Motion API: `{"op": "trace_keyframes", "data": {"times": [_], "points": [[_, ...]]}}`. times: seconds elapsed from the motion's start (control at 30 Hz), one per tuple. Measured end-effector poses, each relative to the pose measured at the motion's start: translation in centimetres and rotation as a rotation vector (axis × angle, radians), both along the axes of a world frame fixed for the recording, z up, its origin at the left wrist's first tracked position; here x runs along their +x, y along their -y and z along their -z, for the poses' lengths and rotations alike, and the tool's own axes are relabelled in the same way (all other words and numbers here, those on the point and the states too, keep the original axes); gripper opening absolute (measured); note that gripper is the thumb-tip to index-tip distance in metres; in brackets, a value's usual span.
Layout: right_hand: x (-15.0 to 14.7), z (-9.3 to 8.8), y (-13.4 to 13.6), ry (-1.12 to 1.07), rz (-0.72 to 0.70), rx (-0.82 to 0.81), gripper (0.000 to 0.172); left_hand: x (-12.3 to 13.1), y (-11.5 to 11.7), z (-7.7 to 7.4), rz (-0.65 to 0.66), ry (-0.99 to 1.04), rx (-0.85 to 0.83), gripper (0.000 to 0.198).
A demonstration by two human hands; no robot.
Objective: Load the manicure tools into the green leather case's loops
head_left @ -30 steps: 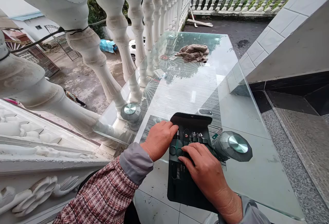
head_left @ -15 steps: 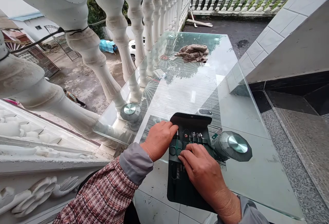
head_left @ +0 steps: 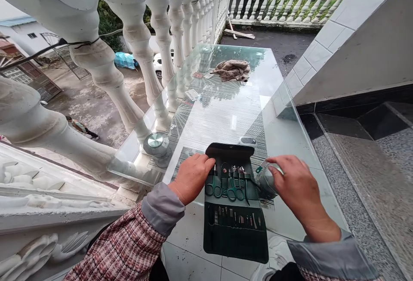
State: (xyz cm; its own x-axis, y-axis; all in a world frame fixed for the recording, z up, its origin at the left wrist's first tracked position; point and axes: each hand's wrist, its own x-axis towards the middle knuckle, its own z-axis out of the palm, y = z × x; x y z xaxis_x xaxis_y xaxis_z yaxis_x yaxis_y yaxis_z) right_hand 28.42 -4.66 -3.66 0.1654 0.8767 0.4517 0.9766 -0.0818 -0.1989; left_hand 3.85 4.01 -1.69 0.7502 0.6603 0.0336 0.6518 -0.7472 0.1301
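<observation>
A dark green manicure case [head_left: 235, 244] lies unfolded at the near edge of the glass table. Green-handled scissors [head_left: 213, 189], nail clippers [head_left: 239, 182] and another green-handled pair [head_left: 235, 194] sit in its straps. Several small metal tools [head_left: 238, 217] fill the lower row. My left hand [head_left: 193, 175] is closed on the case's upper left edge, thumb over the inside. Just right of the case, my right hand [head_left: 298, 186] has thumb and forefinger drawn together at the end of a small flat green tool [head_left: 260, 167]. The contact between fingertips and tool is partly hidden.
The glass table [head_left: 290, 143] has round metal-topped supports [head_left: 157, 141] beneath it. A grey oval object [head_left: 247, 141] is beyond the case, a crumpled brown cloth [head_left: 231, 71] farther off. White balusters [head_left: 109, 83] line the left; stone steps [head_left: 361, 177] lie right.
My right hand has left the case's tools and moved right to the small green tool, uncovering the scissors and lower row. My left hand keeps its hold. The view has shifted slightly.
</observation>
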Motion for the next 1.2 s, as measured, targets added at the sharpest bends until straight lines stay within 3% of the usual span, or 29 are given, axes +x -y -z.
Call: {"op": "trace_keyframes", "data": {"times": [0.2,0.53,0.77,1.2], "points": [[0.8,1.5,-0.7,-0.027,-0.034,-0.218,0.013,-0.1,0.0,0.1,0.003,0.007,0.003,0.026],[0.7,1.1,-0.5,-0.023,0.064,-0.378,0.011,-0.2,0.0,0.3,0.018,0.013,0.017,0.025],[-0.4,0.7,0.0,0.074,0.135,-0.373,0.012,0.0,0.0,0.2,0.007,0.0,0.017,0.024],[-0.2,1.3,0.3,0.138,0.079,-0.302,0.014,0.0,0.1,0.0,0.002,0.009,-0.006,0.022]]}}
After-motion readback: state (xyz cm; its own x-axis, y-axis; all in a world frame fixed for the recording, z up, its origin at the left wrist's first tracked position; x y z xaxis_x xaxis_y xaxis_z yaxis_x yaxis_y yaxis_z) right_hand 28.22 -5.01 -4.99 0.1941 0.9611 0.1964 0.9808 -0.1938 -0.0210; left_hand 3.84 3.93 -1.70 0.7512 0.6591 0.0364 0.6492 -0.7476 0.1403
